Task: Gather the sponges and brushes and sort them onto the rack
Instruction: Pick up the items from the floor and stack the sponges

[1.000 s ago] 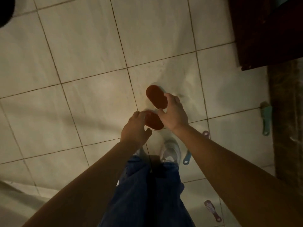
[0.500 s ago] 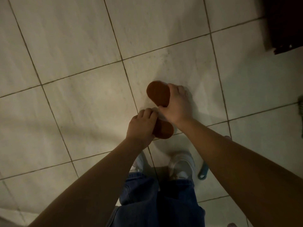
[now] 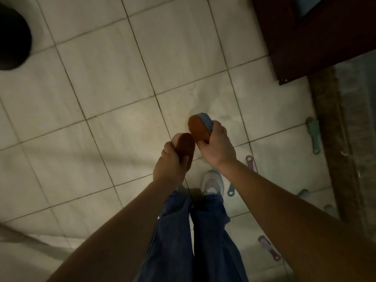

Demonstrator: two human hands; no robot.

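Note:
My left hand [image 3: 169, 165] grips an oval sponge [image 3: 184, 148] with a red-brown face and a pale back, held above the tiled floor. My right hand [image 3: 216, 148] grips a second oval sponge [image 3: 198, 128] with an orange-red face and a blue back. The two sponges nearly touch in the middle of the view. Several brushes lie on the floor to the right: a teal brush [image 3: 313, 135] by the rug, a pink-handled one [image 3: 249, 160] partly hidden behind my right wrist, a blue handle [image 3: 231, 191] beside my shoe, and a pink brush [image 3: 268, 248] lower right.
A dark wooden cabinet [image 3: 305, 37] stands at the upper right, with a brownish rug [image 3: 345, 139] along the right edge. A dark round object [image 3: 12, 39] sits at the upper left. My legs and a white shoe [image 3: 212, 182] are below my hands.
Both hands have lifted the two sponges off the floor and tilted them up, showing their pale and blue backs. The view has pulled back, showing the cabinet and brushes again.

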